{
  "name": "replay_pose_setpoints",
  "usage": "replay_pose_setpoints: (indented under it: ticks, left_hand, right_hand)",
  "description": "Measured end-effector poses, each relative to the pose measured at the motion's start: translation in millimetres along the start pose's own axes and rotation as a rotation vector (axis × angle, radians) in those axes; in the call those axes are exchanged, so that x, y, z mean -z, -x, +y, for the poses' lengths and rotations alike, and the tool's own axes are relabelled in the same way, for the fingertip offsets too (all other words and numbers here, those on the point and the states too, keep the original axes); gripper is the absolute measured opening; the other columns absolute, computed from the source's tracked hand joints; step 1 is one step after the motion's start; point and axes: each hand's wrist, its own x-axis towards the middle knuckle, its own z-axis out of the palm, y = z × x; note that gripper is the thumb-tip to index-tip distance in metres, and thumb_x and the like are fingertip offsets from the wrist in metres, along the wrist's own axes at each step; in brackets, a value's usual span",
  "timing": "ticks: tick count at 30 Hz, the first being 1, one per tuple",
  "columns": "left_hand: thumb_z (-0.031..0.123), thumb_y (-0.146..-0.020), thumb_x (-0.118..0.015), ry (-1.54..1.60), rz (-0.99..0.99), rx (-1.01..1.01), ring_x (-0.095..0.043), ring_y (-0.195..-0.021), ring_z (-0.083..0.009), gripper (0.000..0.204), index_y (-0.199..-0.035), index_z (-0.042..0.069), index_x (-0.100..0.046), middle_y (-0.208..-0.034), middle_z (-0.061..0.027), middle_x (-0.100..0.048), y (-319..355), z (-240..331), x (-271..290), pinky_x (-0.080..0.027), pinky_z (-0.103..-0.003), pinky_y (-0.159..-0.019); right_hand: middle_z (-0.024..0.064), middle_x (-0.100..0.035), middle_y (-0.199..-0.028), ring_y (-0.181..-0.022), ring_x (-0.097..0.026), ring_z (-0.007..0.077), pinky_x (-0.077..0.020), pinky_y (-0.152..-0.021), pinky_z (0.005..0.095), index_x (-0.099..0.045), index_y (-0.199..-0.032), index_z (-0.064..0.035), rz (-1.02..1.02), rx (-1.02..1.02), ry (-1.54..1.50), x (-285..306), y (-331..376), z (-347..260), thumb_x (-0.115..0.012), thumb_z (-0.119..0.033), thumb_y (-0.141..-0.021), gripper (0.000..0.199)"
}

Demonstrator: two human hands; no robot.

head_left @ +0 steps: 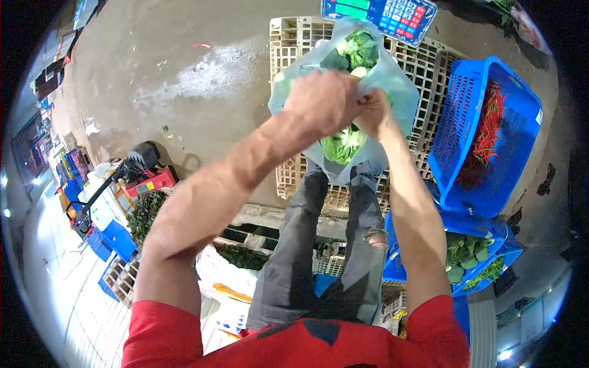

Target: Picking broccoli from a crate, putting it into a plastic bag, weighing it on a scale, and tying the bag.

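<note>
A pale, translucent plastic bag [399, 86] stands in front of me with green vegetables in it. Broccoli [361, 49] shows at its far end, and a lighter green vegetable [342, 146] fills the near end. My left hand [323, 101] is closed over the middle of the bag, its fingertips mostly hidden behind the knuckles. Pressed up against it, my right hand [374, 110] pinches the plastic. Both hands meet where the bag is gathered. Just beyond the bag is a blue weighing scale [380, 15] with green displays and a keypad.
A cream plastic pallet [294, 37] lies under the bag. At right, a tilted blue crate [451, 122] holds red chillies [489, 122]; below it, another blue crate holds leafy greens [463, 254]. A red-and-black machine [147, 175] stands at left, beside dark greens [147, 211]. The floor [116, 67] looks wet.
</note>
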Motion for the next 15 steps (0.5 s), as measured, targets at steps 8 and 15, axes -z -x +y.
replay_pose_setpoints:
  ticks: [8,15]
  left_hand:
    - [0.03,-0.092,-0.062,0.571,-0.234,0.164,-0.053,-0.063,-0.011,0.034,-0.085,-0.002,-0.068,-0.065,-0.0028,-0.056,-9,-78,-28,-0.044,-0.031,-0.058]
    - [0.028,-0.099,-0.06,1.392,-0.336,0.364,-0.046,-0.061,-0.0042,0.024,-0.084,0.009,-0.061,-0.073,0.0002,-0.057,-2,-81,-53,-0.032,-0.021,-0.051]
  right_hand:
    - [0.0072,-0.066,-0.093,-0.076,-0.051,0.0107,-0.0414,-0.071,0.0249,-0.064,-0.091,0.0,0.03,-0.004,0.072,26,20,33,-0.053,-0.008,-0.094,0.014]
    - [0.0001,-0.05,-0.074,-0.065,-0.047,0.0086,-0.0381,-0.057,0.0277,-0.061,-0.097,-0.0039,-0.17,-0.153,0.933,26,32,-9,-0.056,-0.026,-0.102,0.023]
